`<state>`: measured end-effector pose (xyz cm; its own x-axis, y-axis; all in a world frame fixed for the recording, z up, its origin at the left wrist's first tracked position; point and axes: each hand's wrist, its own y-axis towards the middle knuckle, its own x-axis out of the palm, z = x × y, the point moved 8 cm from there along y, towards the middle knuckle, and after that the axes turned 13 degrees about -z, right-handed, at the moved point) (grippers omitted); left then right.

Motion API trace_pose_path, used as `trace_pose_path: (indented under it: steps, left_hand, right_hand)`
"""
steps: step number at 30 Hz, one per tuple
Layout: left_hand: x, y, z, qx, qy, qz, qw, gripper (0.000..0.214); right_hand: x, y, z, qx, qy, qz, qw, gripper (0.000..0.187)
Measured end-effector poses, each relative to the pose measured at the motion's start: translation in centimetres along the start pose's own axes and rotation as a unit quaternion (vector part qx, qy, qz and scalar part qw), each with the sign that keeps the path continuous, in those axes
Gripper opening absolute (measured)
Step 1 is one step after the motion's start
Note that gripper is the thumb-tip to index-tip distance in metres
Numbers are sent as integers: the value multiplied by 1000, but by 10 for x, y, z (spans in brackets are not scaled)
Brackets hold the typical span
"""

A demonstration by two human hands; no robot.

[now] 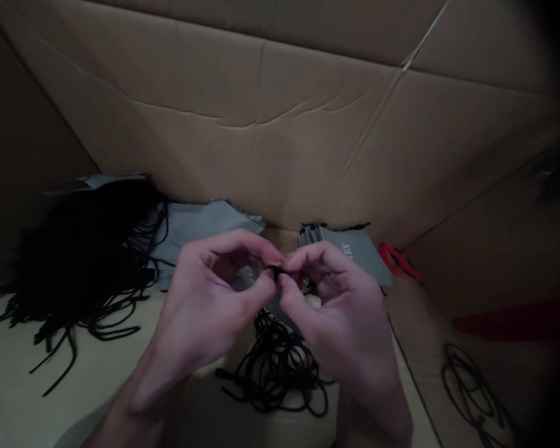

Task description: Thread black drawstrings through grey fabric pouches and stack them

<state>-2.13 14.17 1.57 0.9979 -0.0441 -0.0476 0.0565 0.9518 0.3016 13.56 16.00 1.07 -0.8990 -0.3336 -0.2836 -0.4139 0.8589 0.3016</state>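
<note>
Left hand (205,298) and right hand (340,305) half-curled, both pinching a small black piece (275,271); fingertips hide it, type unclear. Black cord (275,367) below.

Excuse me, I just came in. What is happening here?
A person is working with two bare hands in front of a cardboard wall. The left hand and right hand pinch a small black piece between them; it is too small to identify. A tangle of black cords lies below the hands, and a larger heap of black cords lies to the left. Grey pouches and a red item lie behind.
</note>
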Motion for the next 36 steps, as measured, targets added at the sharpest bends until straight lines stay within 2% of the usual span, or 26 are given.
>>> trace_pose_path:
  steps: [7, 12, 15, 19, 21, 25, 29, 36]
  left_hand:
    - [-2, 5, -10, -26, -87, -88, 992, 10]
    - [4, 11, -10, -4, -125, -130, 984, 10]
    - [3, 10, -7, 22, -86, -98, 991, 12]
    - [-1, 3, 2, 58, 41, -32, 997, 10]
    - [1, 0, 6, 71, 73, -29, 994, 9]
    - [7, 1, 4, 68, 54, -46, 995, 5]
    - [9, 4, -4, 43, 27, -43, 998, 9]
    - [15, 2, -1, 92, 87, 5, 992, 13]
  right_hand:
    - [4, 4, 9, 47, 158, -54, 985, 20]
    - [1, 3, 21, 70, 247, -95, 962, 24]
    - [-8, 2, 22, 60, 228, -67, 970, 26]
    - [-19, 2, 17, 40, 176, -13, 984, 26]
    - [-21, 1, 14, 30, 158, 2, 987, 23]
    - [-25, -1, 8, 16, 127, 24, 991, 20]
    - [-24, -3, 4, 8, 97, 17, 995, 18]
    - [-20, -3, -8, -34, 27, 23, 999, 13]
